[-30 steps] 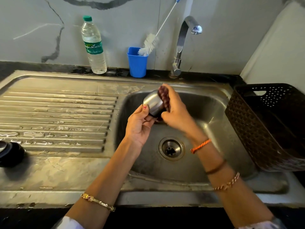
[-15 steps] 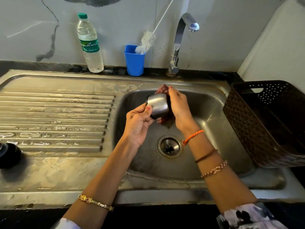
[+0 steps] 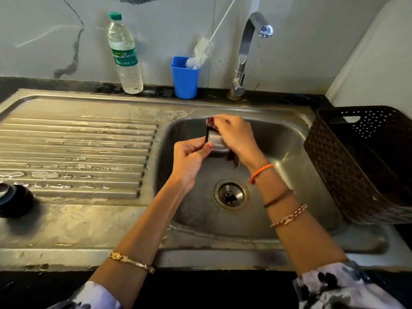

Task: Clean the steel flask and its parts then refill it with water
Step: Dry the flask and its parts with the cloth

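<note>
**Item in hand.** Steel cup-lid (image 3: 217, 141) of the flask, held over the sink basin (image 3: 289, 152), above and just far of the drain (image 3: 231, 194). Dark rim turned to the left; polished side facing up.

**Left hand** (image 3: 189, 159). Fingers curled round the lid's rim, thumb pinching its near-left edge.

**Right hand** (image 3: 234, 137). Fingers curled over a dark reddish scrubber (image 3: 210, 121), pressing it against the far side of the lid. Only the scrubber's far tip shows; the rest is hidden under the hand.

**Other task parts.** Black round piece (image 3: 13, 199), probably the flask's stopper, on the near-left of the draining board (image 3: 78, 148), well apart from the hands. Flask body: not in view.

**Surroundings.** Tap (image 3: 247, 45) at the far edge of the sink, no water visibly running. Blue cup (image 3: 184, 79) holding a white bottle brush (image 3: 200, 53), left of the tap. Plastic water bottle (image 3: 124, 54) further left. Dark woven basket (image 3: 361, 161) to the right of the basin.

**Step judged.** Scrubbing the lid; an early part of the cleaning, with rinsing and refilling not yet done.

**Next move calls for.** Turning the lid in the left hand to bring unscrubbed surface under the scrubber, then a rinse under the tap. A wet, polished lid is likely slippery; a firm pinch is advised.
</note>
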